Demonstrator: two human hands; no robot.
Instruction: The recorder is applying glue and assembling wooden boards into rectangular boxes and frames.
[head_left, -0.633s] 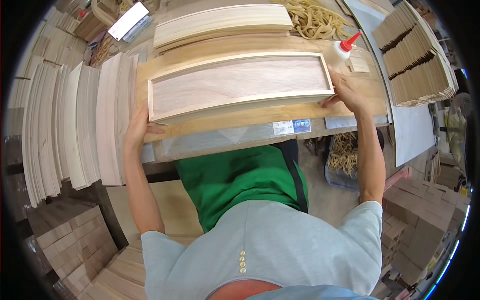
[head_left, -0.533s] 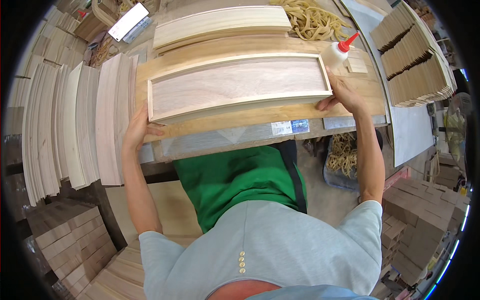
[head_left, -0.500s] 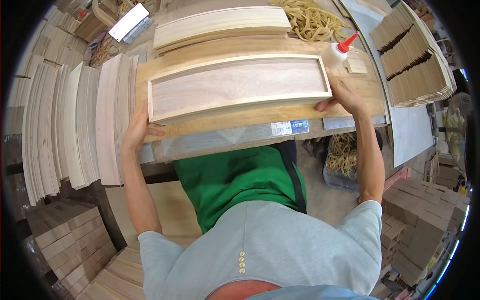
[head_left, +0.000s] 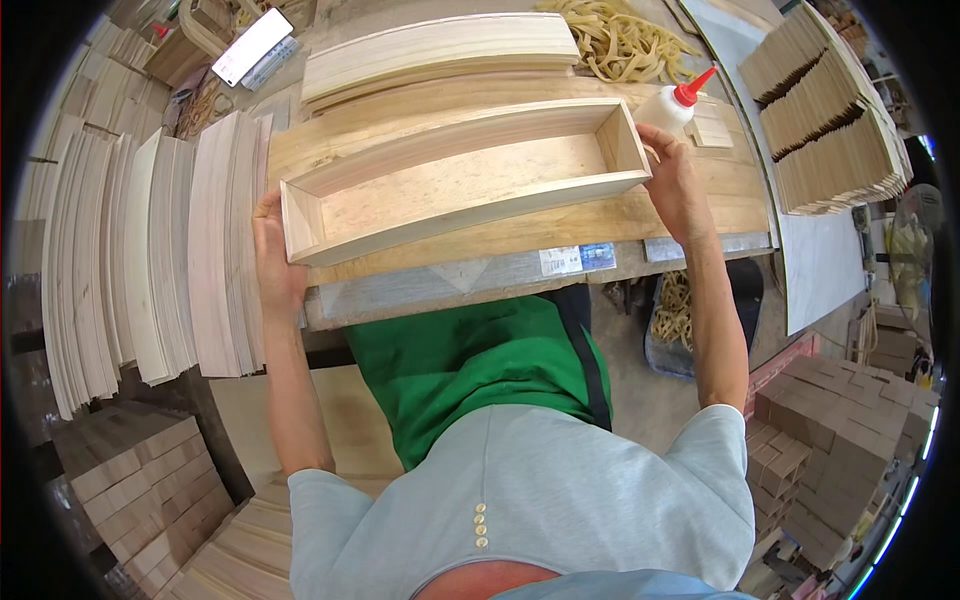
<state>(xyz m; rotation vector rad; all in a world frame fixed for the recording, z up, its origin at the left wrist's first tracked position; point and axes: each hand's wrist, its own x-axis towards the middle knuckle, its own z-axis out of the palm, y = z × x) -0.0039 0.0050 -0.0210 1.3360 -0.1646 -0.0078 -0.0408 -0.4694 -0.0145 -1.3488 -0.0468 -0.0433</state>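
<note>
Head view: we have a long wooden box (head_left: pixel 480 213) lying crosswise in front of us, hollow side up, pale floor showing inside. It sits over the wooden board (head_left: pixel 730 190) on the table (head_left: pixel 400 289); whether its underside rests flat or is slightly raised, we can't tell. Left hand (head_left: pixel 278 245) has its fingers closed on the left end, thumb toward the near corner. Right hand (head_left: pixel 677 188) has its fingers bent round the right end, near the far corner. So both sets of fingers are grasping the box, neither released. The far right fingertips are partly hidden.

Step in hand, as we judge it: handling and positioning the box by its two ends. The next move calls for even pressure from both sides, so the corners stay square and the long walls don't twist. We'd also want care on the right: the white bottle with a red nozzle (head_left: pixel 666 112) stands just beyond the right hand and could get knocked. Small wood pieces (head_left: pixel 712 130) lie beside it. Behind the box we log stacked long boards (head_left: pixel 440 55) and a heap of tan bands (head_left: pixel 620 45); thin panels (head_left: pixel 225 250) stand in rows off our left hand.
</note>
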